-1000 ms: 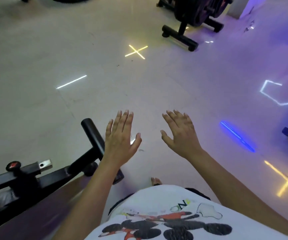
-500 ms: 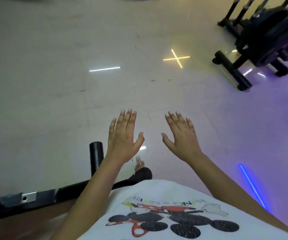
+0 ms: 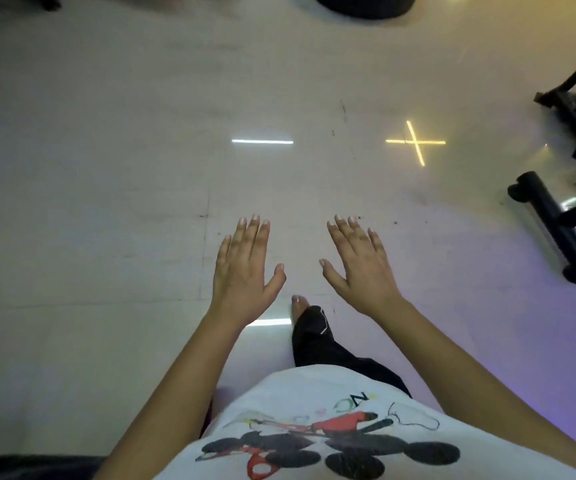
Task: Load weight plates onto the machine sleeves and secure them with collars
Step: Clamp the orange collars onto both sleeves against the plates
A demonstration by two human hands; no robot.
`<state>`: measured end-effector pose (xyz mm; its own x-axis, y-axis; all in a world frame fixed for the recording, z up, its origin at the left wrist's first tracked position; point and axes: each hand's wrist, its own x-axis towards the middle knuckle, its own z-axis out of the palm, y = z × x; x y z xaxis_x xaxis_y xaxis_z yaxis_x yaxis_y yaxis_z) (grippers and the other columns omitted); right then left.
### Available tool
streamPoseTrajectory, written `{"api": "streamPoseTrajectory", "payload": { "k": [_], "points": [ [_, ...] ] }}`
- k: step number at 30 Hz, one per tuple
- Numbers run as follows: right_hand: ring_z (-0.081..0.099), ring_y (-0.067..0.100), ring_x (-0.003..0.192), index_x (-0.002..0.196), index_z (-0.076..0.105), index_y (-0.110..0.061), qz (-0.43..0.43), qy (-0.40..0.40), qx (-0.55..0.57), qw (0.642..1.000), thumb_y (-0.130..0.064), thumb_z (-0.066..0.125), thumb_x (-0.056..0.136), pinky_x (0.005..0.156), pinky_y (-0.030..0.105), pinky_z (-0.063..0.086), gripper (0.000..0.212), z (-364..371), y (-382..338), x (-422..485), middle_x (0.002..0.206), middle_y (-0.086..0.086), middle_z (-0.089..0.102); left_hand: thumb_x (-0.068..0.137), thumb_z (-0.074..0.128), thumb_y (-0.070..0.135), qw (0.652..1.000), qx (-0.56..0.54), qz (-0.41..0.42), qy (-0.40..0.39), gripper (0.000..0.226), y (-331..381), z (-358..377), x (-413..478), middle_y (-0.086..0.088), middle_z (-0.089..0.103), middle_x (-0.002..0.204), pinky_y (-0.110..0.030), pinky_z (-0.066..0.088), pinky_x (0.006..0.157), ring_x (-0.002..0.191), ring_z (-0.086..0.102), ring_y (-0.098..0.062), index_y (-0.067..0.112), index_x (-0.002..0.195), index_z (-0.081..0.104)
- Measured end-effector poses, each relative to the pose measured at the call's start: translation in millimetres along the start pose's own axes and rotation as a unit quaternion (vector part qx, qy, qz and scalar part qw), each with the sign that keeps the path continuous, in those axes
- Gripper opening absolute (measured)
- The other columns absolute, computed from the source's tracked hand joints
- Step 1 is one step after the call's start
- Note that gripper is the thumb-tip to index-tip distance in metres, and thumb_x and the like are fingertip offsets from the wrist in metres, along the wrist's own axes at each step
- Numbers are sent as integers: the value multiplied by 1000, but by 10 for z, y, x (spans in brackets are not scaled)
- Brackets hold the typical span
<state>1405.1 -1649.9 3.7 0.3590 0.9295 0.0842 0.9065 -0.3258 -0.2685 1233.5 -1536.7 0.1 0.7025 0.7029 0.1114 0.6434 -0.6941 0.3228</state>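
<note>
Pale, glossy floor (image 3: 106, 202) fills most of the view, lit by a white line (image 3: 262, 142) and a yellow cross (image 3: 415, 142) of reflected light. Both hands are empty, palms down, fingers spread flat: the left hand (image 3: 245, 275) and right hand (image 3: 362, 268) hover side by side, apart, above a bare foot (image 3: 298, 304). At the floor's right edge stands a black machine base (image 3: 553, 223); a dark round shape (image 3: 362, 6), perhaps a weight plate, sits at the top edge. Open floor lies ahead and to the left.
</note>
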Motion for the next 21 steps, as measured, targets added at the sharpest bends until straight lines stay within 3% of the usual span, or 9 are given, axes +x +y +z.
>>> {"api": "streamPoseTrajectory", "payload": {
  "k": [11, 21],
  "points": [
    [21, 25, 139, 142, 27, -11, -160, -39, 13, 986, -36, 45, 93, 113, 42, 8, 58, 17, 11, 3073, 149, 10, 31, 87, 43, 39, 985, -6, -156, 72, 67, -930, -307, 2241, -9, 19, 153, -35, 2, 110, 142, 11, -24, 13, 144, 20],
    [25, 26, 138, 140, 32, -10, -298, -88, 18, 950, -34, 48, 92, 113, 43, 9, 56, 692, -973, 5421, 147, 11, 35, 87, 49, 35, 944, -20, -296, 145, 66, -2571, -471, 3438, -7, 23, 152, -34, -1, 111, 142, 11, -21, 14, 144, 21]
  ]
}}
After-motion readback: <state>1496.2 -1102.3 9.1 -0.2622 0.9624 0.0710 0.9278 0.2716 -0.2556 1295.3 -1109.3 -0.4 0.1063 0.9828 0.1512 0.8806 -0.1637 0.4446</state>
